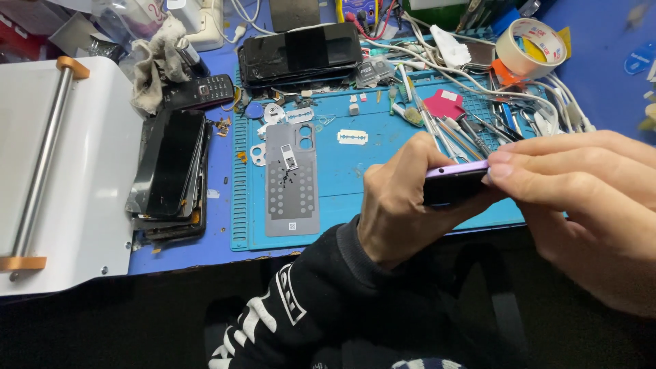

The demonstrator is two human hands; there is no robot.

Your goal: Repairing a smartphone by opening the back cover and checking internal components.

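Head view: both hands clasp purple phone.

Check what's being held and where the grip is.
A purple phone, held edge-up over the blue mat: left hand wraps its left end, right hand fingers pinch the right end.

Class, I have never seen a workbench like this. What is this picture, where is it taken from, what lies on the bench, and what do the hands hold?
One picture, from a camera on the person's head, looking down. No machine works here: two bare hands. The left hand and right hand together hold a purple phone edge-up over a blue mat. On the mat lie a grey back cover, a razor blade and tweezers. Left of it is a stack of screens; behind it, more dark phones and a tape roll.
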